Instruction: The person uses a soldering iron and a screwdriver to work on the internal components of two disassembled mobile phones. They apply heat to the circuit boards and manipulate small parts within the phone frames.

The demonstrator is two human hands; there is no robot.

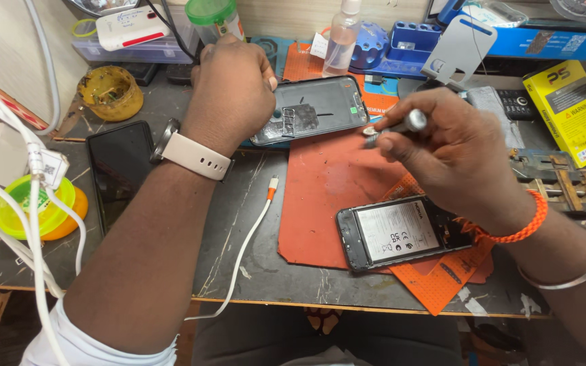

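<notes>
Left hand [233, 91], fist-closed, knuckles up, pressing the left end of a grey plastic phone back cover [313, 108]; what its fingers pinch is hidden. Right hand [452, 152], fingers curled shut round a slim metal screwdriver [401, 126], tip at the cover's lower right corner. Below the right wrist, on a worn red rubber mat [327, 196]: opened black phone [401, 234], battery exposed, right end covered by the wrist.

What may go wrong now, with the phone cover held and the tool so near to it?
The left hand pins only one end of the grey back cover, so it might pivot under the metal tool in the right hand. The opened phone lies under the right wrist, where the orange bracelet could brush or snag it.
</notes>
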